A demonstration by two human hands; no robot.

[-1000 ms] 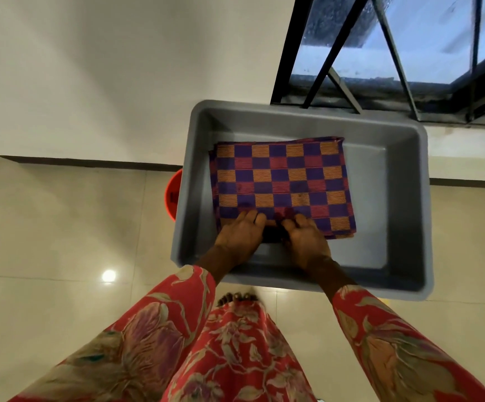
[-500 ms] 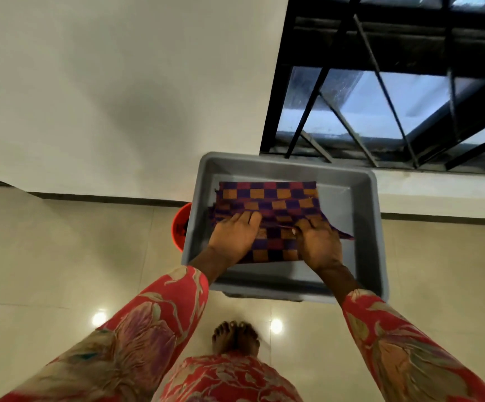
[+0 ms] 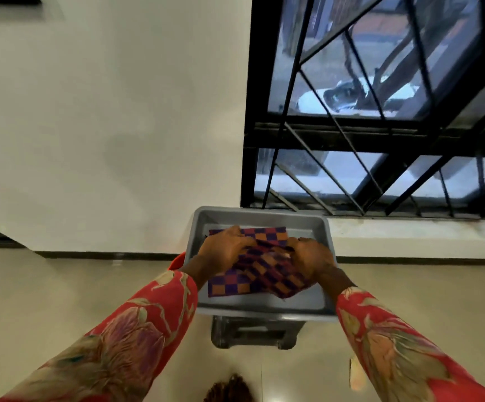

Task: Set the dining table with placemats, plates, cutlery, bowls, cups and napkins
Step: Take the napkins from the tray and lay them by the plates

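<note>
Both hands are down inside a grey plastic tub (image 3: pixel 260 307) that sits on a dark grey stand (image 3: pixel 252 333) on the pale tiled floor (image 3: pixel 61 285), close under a window with black metal bars (image 3: pixel 380 126). In the tub lies a stack of checked placemats (image 3: pixel 247 281) — purple, orange and red squares — and the top one is rumpled and lifted at an angle above the flat one below it. The left hand (image 3: pixel 223 250) grips the upper left part of the raised mat, fingers curled over its far edge; the right hand (image 3: pixel 312 256) holds the upper right part, fingers bent round the fabric, with the mat's near right corner hanging down toward the tub's front wall. The picture is somewhat blurred, so the exact fingertip contact cannot be read. Both forearms wear red floral sleeves (image 3: pixel 137 329). A sliver of a red bucket (image 3: pixel 177 261) shows just behind the tub's left wall, and bare toes (image 3: pixel 229 387) show at the bottom edge, with a plain white wall (image 3: pixel 105 111) left of the window
</note>
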